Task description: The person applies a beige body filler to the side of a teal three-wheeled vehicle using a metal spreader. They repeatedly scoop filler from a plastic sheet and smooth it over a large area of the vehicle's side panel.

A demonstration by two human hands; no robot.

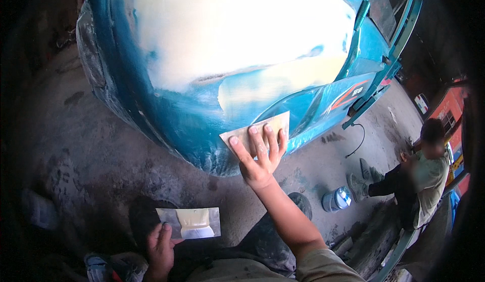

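Observation:
In front of me is the teal body panel (187, 125) of a vehicle, curving down to a lower edge. A large pale filler patch (212, 44) covers its upper part, and a yellowish smear (283, 82) lies below that. My right hand (260, 163) grips a thin, flat putty spreader (278, 120) against the panel's lower part, fingers fanned over its face; the thumb is mostly hidden. Lower down, my left hand (160, 244) pinches the left end of a flat metal plate (215, 222). Pale yellow putty (193, 216) sits on that plate, well apart from the vehicle.
A tin can (334, 200) with a shiny lid stands on the dusty concrete floor (86, 145), right of my knee. Another person (427, 181) sits at the right. A door (406, 34) stands out from the vehicle's right side, and a thin cable (362, 139) hangs below it.

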